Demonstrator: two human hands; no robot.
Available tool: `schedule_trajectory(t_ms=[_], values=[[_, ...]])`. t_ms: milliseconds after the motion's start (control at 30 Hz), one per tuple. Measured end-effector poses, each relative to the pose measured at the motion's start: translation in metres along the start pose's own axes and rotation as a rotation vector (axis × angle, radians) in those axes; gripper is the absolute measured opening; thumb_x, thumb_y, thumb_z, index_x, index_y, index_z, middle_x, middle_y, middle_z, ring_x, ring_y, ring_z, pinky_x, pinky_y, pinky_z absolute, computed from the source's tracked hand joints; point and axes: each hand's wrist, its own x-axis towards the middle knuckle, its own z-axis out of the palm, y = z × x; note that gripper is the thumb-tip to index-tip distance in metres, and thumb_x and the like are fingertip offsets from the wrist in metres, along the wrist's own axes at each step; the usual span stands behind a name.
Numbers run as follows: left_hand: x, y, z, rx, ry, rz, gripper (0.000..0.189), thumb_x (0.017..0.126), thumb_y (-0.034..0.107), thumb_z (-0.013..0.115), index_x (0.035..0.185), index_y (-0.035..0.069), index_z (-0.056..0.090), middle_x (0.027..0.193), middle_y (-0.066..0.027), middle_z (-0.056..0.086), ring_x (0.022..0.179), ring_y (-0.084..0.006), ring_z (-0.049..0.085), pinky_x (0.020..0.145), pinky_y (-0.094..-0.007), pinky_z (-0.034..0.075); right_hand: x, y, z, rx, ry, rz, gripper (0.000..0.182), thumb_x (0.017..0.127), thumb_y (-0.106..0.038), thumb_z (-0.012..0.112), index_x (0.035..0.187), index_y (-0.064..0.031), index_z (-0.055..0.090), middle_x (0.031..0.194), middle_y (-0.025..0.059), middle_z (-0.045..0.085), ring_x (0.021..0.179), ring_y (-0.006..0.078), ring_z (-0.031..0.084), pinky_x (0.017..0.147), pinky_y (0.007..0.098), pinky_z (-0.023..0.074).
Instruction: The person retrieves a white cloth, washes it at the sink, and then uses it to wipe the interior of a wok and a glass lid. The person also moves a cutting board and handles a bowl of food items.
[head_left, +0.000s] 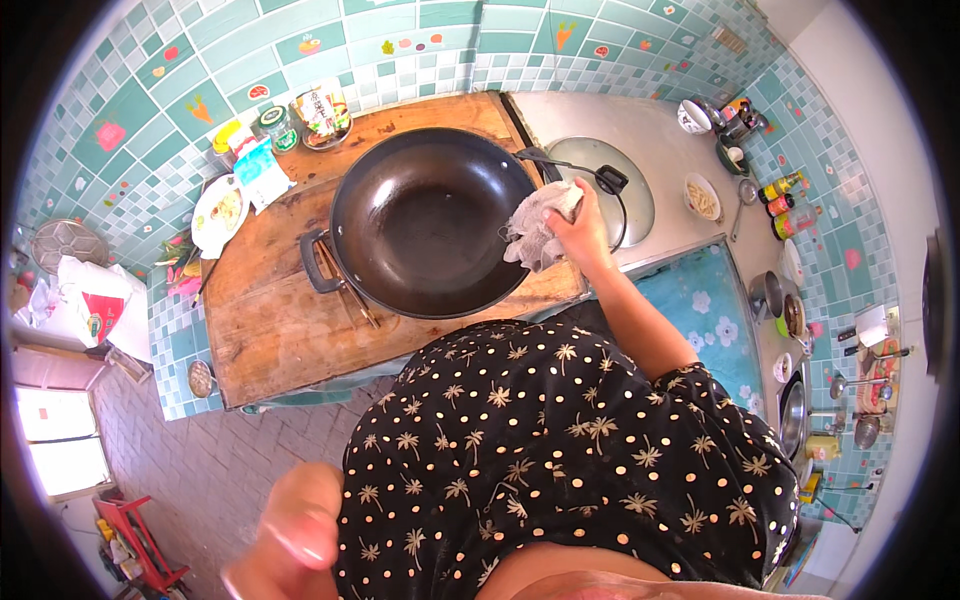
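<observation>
My right hand (582, 229) grips a crumpled greyish cloth (541, 225), which hangs at the right rim of a large black wok (435, 225). The wok is bare inside and sits on a wooden board top. At its left, a side handle (319, 262) rests over a pair of chopsticks (346, 285). My left hand (296, 517) is blurred and close to the camera at the lower left, beside my patterned shirt; its fingers are not clear. Just right of the cloth, a glass lid (600, 191) lies on the metal counter, partly behind a dark handle (574, 166).
Seasoning jars (276, 129) and a blue-white packet (262, 172) stand at the board's back left, near a white plate of food (220, 214). A bowl of pale strips (701, 196) and sauce bottles (781, 187) are on the right counter. Knives (855, 341) hang on the right wall.
</observation>
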Motion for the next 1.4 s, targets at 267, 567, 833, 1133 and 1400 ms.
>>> schedule_trajectory(t_ms=[267,567,833,1133,1400], values=[[-0.042,-0.158,-0.181,1.476,-0.097,-0.983,0.058,0.069,0.021,0.065,0.118,0.0,0.041,0.131,-0.0172,0.03,0.122,-0.0311,0.027,0.101,-0.0433,0.021,0.017,0.012,0.007,-0.58,-0.321,-0.474,0.039,0.06,-0.002,0.06,0.099,-0.0084,0.057,0.106,0.0095,0.049,0.095,0.0307,0.046,0.085,0.0365,0.0392],[-0.098,-0.224,-0.219,1.525,-0.252,-1.171,0.05,0.062,0.013,0.058,0.109,-0.001,0.046,0.124,-0.0172,0.038,0.117,-0.0343,0.032,0.099,-0.0403,0.023,0.117,0.02,0.062,-0.739,-0.414,-0.782,0.02,0.073,-0.007,0.047,0.092,-0.0089,0.051,0.104,0.0085,0.048,0.099,0.0277,0.047,0.083,0.0361,0.0403],[-0.1,-0.218,-0.219,1.517,-0.254,-1.068,0.051,0.06,0.01,0.054,0.108,-0.004,0.043,0.117,-0.018,0.041,0.11,-0.0353,0.036,0.096,-0.0402,0.026,0.172,-0.018,0.172,-0.538,-0.598,-1.034,0.02,0.079,-0.016,0.047,0.098,-0.0089,0.049,0.11,0.0056,0.046,0.105,0.0238,0.045,0.087,0.0344,0.0395],[-0.098,-0.22,-0.217,1.513,-0.245,-1.034,0.049,0.06,0.011,0.053,0.106,-0.003,0.043,0.114,-0.0192,0.041,0.105,-0.0368,0.038,0.093,-0.0411,0.028,0.089,-0.072,0.255,0.265,-0.912,-1.327,0.008,0.074,-0.009,0.05,0.081,-0.0059,0.049,0.09,0.0121,0.051,0.089,0.0295,0.049,0.079,0.0348,0.0418],[-0.11,-0.221,-0.217,1.459,-0.144,-0.996,0.046,0.061,0.011,0.052,0.104,-0.003,0.044,0.114,-0.0205,0.042,0.104,-0.0382,0.039,0.092,-0.0427,0.029,0.088,-0.064,0.15,0.235,-1.146,-0.58,0.041,0.068,-0.006,0.063,0.106,-0.0072,0.05,0.106,0.0127,0.049,0.101,0.0254,0.049,0.087,0.0335,0.0404]])
